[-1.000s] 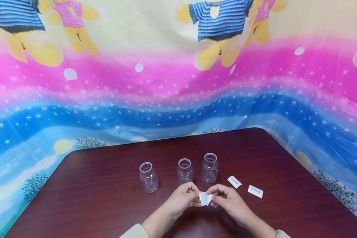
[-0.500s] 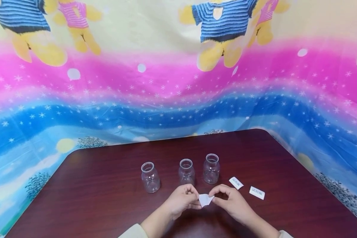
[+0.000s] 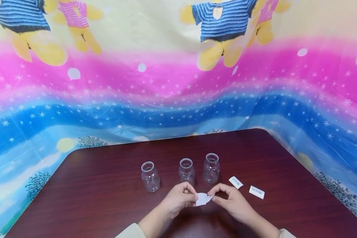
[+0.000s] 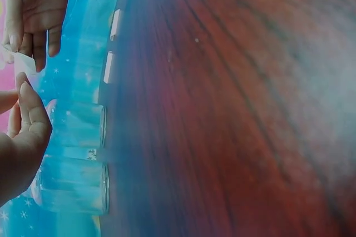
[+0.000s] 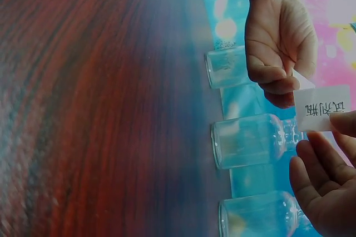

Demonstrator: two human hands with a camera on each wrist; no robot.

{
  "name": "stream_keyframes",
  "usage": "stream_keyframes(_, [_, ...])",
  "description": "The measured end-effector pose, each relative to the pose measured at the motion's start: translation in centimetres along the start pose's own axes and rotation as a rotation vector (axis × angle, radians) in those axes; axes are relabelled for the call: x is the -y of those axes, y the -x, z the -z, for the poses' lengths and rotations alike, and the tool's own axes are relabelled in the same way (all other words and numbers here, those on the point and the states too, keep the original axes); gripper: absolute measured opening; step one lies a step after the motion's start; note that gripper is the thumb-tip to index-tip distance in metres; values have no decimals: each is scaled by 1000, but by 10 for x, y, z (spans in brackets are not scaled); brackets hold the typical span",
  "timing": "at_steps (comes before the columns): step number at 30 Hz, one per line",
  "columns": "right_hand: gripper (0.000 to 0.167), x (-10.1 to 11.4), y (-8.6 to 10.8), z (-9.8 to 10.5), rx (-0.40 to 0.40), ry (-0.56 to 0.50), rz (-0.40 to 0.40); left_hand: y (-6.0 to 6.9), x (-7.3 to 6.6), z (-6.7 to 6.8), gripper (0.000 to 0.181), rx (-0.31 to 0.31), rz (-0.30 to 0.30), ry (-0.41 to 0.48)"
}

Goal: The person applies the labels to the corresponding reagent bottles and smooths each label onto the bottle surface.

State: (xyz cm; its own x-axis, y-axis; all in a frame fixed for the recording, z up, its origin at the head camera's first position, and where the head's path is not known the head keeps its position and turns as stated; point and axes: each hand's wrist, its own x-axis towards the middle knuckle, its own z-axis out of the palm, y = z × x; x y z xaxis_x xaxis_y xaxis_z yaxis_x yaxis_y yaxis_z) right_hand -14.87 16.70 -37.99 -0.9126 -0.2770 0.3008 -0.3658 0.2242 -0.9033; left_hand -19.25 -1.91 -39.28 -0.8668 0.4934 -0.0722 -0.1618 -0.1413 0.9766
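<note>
White oblong paper label with black printed characters (image 5: 320,106), held above the near part of the dark red-brown wooden table (image 3: 107,185), pinched at opposite ends by the fingers of left hand (image 3: 178,200) and right hand (image 3: 230,202). Changed within the last second: from a V of two facets to a broader left face with a curled right end, drawn slightly toward nine o'clock. Judged as partial loosening of a layer; full separation not discernible. Outward from the label: upright clear glass jars, leftmost jar (image 3: 151,178) at ten o'clock, middle jar (image 3: 186,170) at eleven, rightmost jar (image 3: 211,170) just past twelve; loose white printed labels (image 3: 236,182) at two to three.
</note>
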Motion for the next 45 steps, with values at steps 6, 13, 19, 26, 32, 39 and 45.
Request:
stream_keyframes(6, [8,-1,-1,-1,3,46,16,2,0,5,13,25,6,-3])
stream_keyframes(13, [7,-5,0,-2,28,0,37,6,-3,8,14,55,-2,-71])
stream_keyframes(19, [13,-6,0,-3,30,19,41,8,-4,9,15,42,20,-99])
stream_keyframes(26, [18,-3,0,-2,39,20,-1,9,1,9,14,51,56,-133])
stream_keyframes(32, [22,-3,-1,-2,50,-18,-50,9,6,9,14,55,76,-184])
stream_keyframes(39, [15,-6,1,-1,33,-36,-85,8,11,11,13,49,115,-254])
stream_keyframes(45, [12,-8,0,0,17,-9,-90,8,15,14,13,58,135,-292])
